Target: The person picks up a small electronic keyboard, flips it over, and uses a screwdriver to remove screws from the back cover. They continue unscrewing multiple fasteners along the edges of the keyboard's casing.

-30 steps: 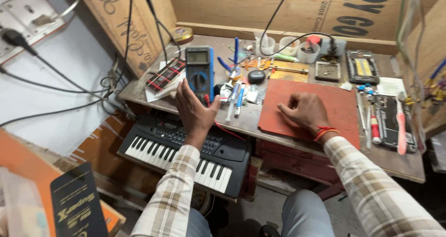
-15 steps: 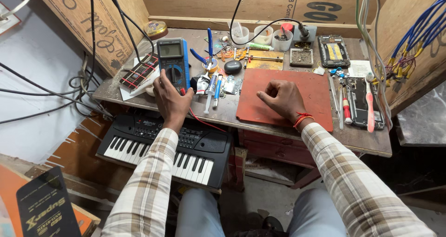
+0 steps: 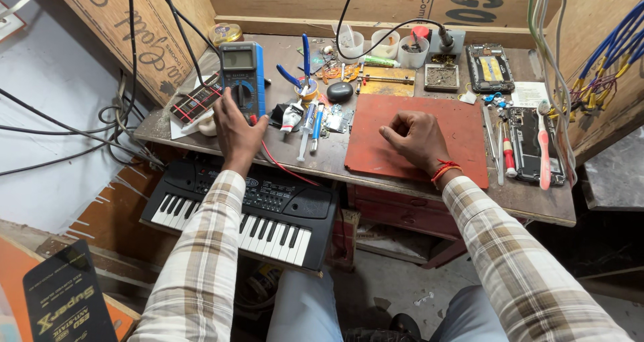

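Plaid beige sleeves (image 3: 201,261), a red wrist thread (image 3: 444,171), pale jeans (image 3: 302,312).

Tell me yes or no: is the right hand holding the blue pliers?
No: the right hand rests as a loose fist on the red mat, while the blue pliers lie apart, further back on the bench.
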